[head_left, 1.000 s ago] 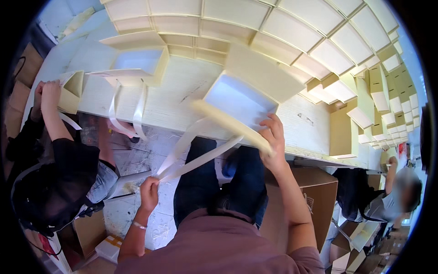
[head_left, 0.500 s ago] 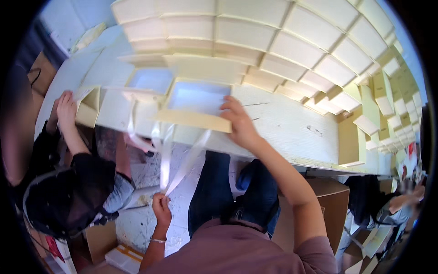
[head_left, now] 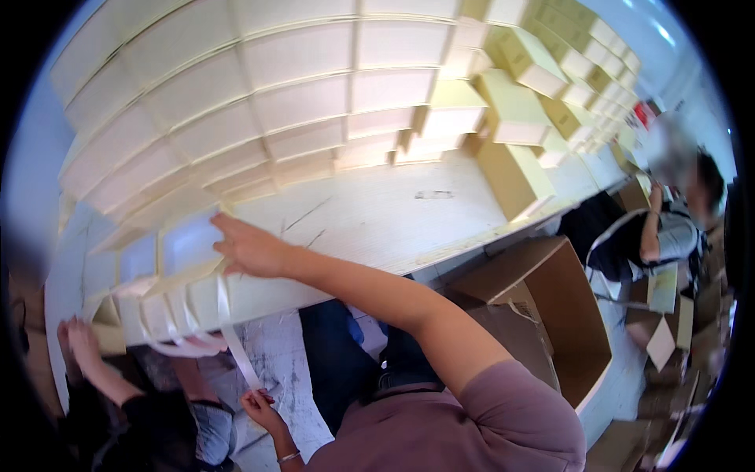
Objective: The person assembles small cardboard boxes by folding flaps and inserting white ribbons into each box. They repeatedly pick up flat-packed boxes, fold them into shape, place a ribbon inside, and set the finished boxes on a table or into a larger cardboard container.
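An open cream box (head_left: 187,245) with a pale interior lies on the white table's front part. My right hand (head_left: 255,245) is at its right edge, fingers apart and touching or just over the rim. Below the table edge my left hand (head_left: 264,411) is closed on the lower end of a white ribbon (head_left: 236,351), which runs up taut toward the box's front. More white ribbon strands (head_left: 170,318) hang beside it in loops. A second open box (head_left: 138,261) stands directly left of the first.
Stacked cream boxes (head_left: 299,82) form a wall along the table's (head_left: 377,206) back. More boxes (head_left: 511,179) stand to the right. A co-worker's hands (head_left: 79,346) are by a small cream box (head_left: 108,326) at left. A large cardboard carton (head_left: 578,315) sits at my right; another person (head_left: 668,224) is beyond.
The view has swung to the right, so boxes and hands appear further left. One strand now runs to my left hand instead of two. My right hand stays at the box's right edge.
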